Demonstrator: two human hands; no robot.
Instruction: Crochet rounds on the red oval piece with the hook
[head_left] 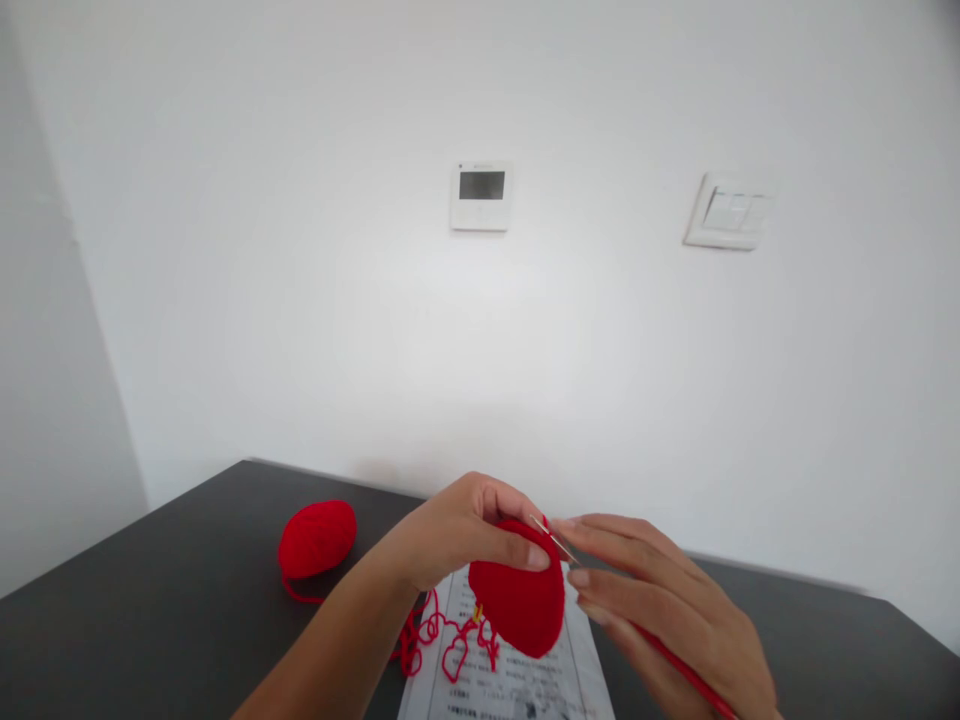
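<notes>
My left hand (480, 525) pinches the upper edge of a round red crochet piece (519, 605), its thumb lying across the front. In my right hand (667, 590) is a crochet hook (559, 541) with a silver shaft and a red handle. The hook's tip reaches the top right edge of the crochet piece, close to my left fingertips. A bit of red yarn shows there; whether it is looped on the hook I cannot tell. Loose red yarn (411, 640) trails below my left wrist, and a small yellow item (478, 613) sits at the piece's left edge.
A red ball of yarn (318, 538) rests at the left on the dark table (202, 590). Printed paper sheets (450, 690) lie under the work. Behind the table, a white wall carries a thermostat panel (481, 197) and a light switch (729, 212).
</notes>
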